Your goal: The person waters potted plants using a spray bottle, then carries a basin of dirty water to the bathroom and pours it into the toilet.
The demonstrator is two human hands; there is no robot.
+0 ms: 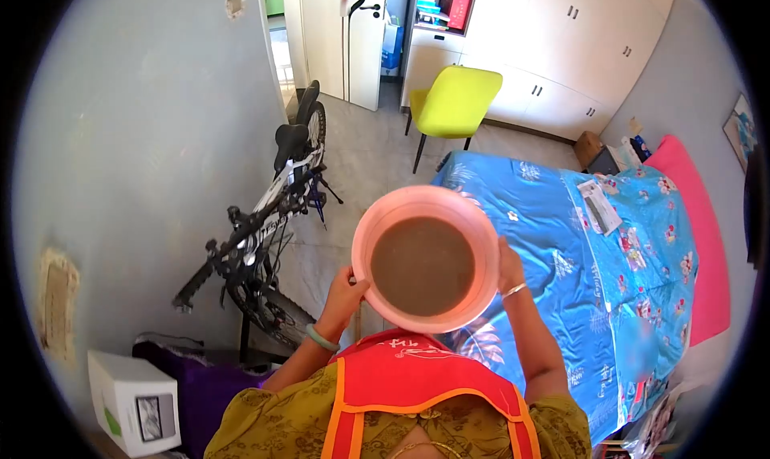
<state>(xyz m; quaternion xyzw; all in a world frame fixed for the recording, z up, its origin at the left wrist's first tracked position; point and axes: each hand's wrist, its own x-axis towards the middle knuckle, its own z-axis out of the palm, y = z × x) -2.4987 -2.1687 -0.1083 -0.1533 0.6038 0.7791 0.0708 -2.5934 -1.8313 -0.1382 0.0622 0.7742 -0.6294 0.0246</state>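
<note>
A round pink plastic basin [425,201] is held level in front of my red apron [425,363]. Murky brown water [423,266] fills much of it. My left hand [345,298] grips the basin's left rim, with the thumb over the edge and the other fingers partly hidden. On the opposite side, my right hand [510,268] holds the right rim, its fingers mostly out of sight behind the wall.
To the left, a bicycle [269,210] stands along the grey wall. A bed with a blue cover [537,242] lies close on the right. Ahead are a yellow-green chair [459,102], an open white door [341,42] and white cabinets [561,50]. A white box [132,403] sits lower left.
</note>
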